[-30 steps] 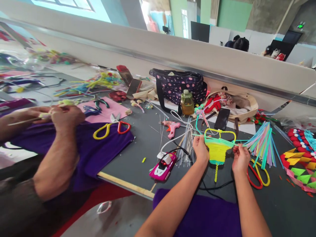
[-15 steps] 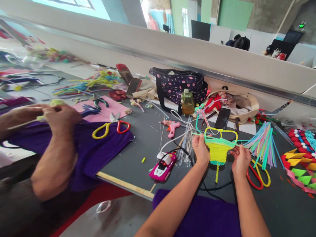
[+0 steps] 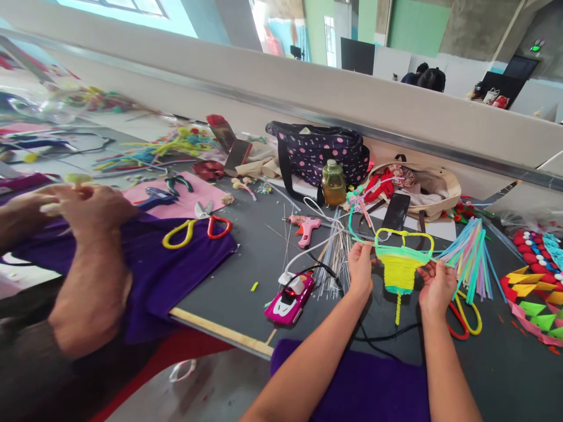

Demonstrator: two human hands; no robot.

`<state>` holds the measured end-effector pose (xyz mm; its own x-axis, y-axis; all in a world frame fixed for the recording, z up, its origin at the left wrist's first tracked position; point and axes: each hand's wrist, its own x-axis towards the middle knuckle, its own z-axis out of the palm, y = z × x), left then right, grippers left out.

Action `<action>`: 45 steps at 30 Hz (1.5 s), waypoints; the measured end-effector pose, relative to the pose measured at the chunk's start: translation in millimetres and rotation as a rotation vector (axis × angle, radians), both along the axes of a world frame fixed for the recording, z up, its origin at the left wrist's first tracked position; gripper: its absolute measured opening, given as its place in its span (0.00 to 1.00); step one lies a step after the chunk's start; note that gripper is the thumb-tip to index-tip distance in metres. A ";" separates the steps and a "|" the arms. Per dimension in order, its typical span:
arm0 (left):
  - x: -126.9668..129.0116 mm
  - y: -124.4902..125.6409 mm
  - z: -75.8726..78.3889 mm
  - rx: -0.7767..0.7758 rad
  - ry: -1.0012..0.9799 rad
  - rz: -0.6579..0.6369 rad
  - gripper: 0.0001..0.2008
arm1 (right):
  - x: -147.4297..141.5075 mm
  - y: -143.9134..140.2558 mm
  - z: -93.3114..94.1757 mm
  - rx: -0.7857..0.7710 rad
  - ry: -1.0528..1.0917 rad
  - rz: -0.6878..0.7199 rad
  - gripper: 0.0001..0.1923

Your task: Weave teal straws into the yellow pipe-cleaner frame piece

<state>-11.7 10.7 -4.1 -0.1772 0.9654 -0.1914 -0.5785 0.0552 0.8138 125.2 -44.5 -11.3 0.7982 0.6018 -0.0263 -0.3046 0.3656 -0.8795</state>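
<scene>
Since half a second ago both hands and the weave (image 3: 399,266) have shifted a little rightward and lower in the head view, and the co-worker's hands (image 3: 90,205) at far left have drifted further left. Held just above the dark table (image 3: 246,258), the weave is a yellow pipe-cleaner piece with a green band across its top, a yellow loop above and a short tail hanging below. At the weave's left edge the left hand (image 3: 360,266) has its fingers closed, pinching the work where a green strand runs off up and to the left. On the other side the right hand (image 3: 436,286) has its fingertips pressed on the weave's right corner, palm turned partly up. Just right of it lie red and yellow scissors (image 3: 461,313), half hidden by that hand, and a fan of pastel pipe cleaners (image 3: 468,255). Left of the left hand is a bundle of thin wires (image 3: 334,258), with a pink toy car (image 3: 290,296) near the table edge and a pink glue gun (image 3: 307,225) further back. Behind the weave stand a jar (image 3: 333,183), a dotted bag (image 3: 319,152) and a black phone (image 3: 396,212). Purple cloth (image 3: 360,381) lies under the person's forearms.
</scene>
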 end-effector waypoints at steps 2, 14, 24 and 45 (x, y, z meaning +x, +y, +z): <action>0.1 0.2 -1.5 0.000 -0.012 -0.023 0.13 | 1.4 -0.8 1.0 0.007 -0.018 -0.017 0.16; -3.9 -2.7 4.9 0.025 -0.140 -0.125 0.16 | 6.9 -3.5 9.6 0.023 -0.027 -0.072 0.17; -8.0 -4.4 10.0 -0.016 -0.258 -0.207 0.14 | 9.1 -4.7 11.2 0.011 -0.063 -0.070 0.16; -7.7 -5.6 11.9 -0.006 -0.266 -0.149 0.12 | 9.4 -2.6 4.3 -0.014 -0.074 -0.029 0.17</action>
